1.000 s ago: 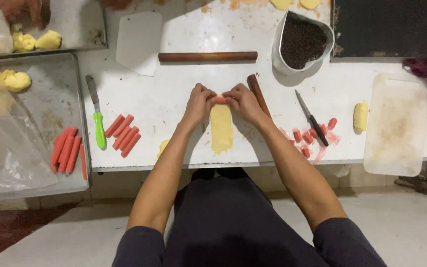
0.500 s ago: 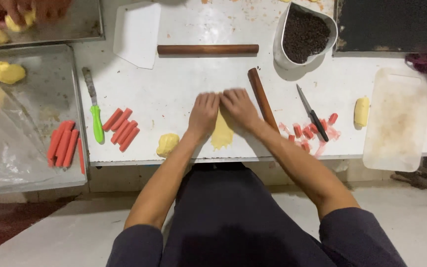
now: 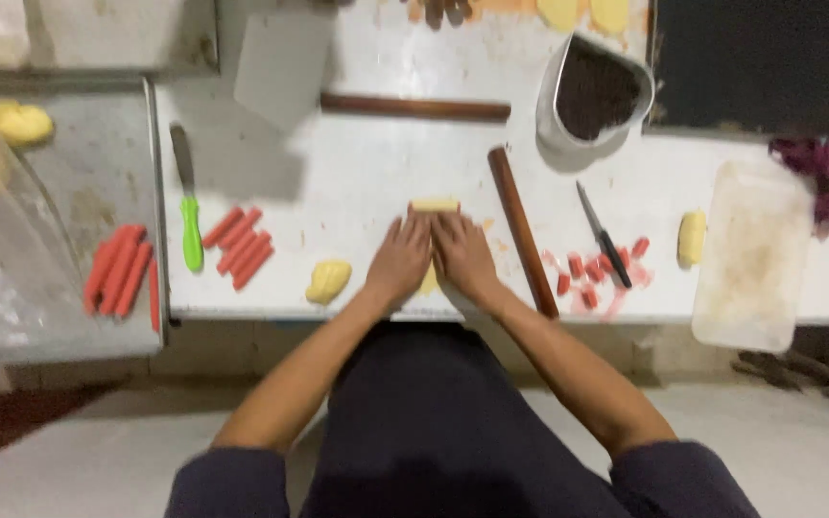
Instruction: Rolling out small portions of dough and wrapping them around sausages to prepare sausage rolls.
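Rolling yellow dough piece (image 3: 434, 206) at mid surface (image 3: 357, 182), near its front edge. Left hand (image 3: 399, 261) and right hand (image 3: 465, 257) lie flat on it, grip open, palms down. Judgement: press evenly, fingers together. Rolling pin (image 3: 522, 230) just right.

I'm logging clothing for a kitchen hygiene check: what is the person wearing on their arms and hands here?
Both hands are bare: the left hand and right hand show no gloves, and no rings or watch can be made out in this slightly blurred view. The forearms are uncovered too. Dark blue-grey sleeves are pushed up and bunched near the elbows on both arms. The rest of the clothing below looks equally dark.
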